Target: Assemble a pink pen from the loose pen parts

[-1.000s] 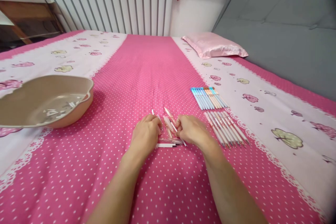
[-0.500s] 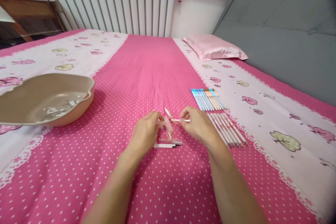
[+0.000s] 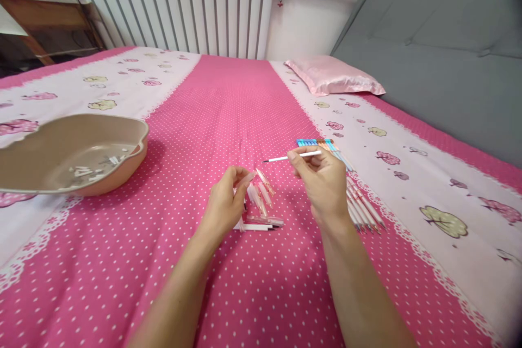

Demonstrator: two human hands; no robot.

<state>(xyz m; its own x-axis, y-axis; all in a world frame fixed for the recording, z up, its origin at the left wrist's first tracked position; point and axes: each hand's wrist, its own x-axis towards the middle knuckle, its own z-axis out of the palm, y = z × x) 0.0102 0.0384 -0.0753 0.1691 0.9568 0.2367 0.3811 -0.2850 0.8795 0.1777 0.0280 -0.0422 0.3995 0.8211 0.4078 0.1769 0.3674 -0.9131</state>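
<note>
In my right hand [image 3: 324,182] a slim white pen refill [image 3: 278,159] with a dark tip is pinched, held nearly level above the bedspread. My left hand [image 3: 223,198] is closed on a translucent pink pen part [image 3: 246,178], partly covered by the fingers. Just right of that hand lies a small pile of pink pen parts [image 3: 265,194]. Another white refill [image 3: 256,227] with a dark end rests below the pile, beside a clear pink piece [image 3: 267,221]. White pens with reddish patterns [image 3: 367,204] lie in a row beyond my right wrist, partly hidden by it.
Blue and orange pens [image 3: 312,143] lie side by side behind my right hand. At left stands a beige basin [image 3: 141,133] with small white pieces [image 3: 84,171] inside. A pink pillow [image 3: 332,75] lies at the back of the dotted bedspread [image 3: 228,114], near a grey headboard [image 3: 440,49].
My right hand has lifted up and to the right, carrying the refill away from the pile. My left hand has shifted slightly left with the pink pen part.
</note>
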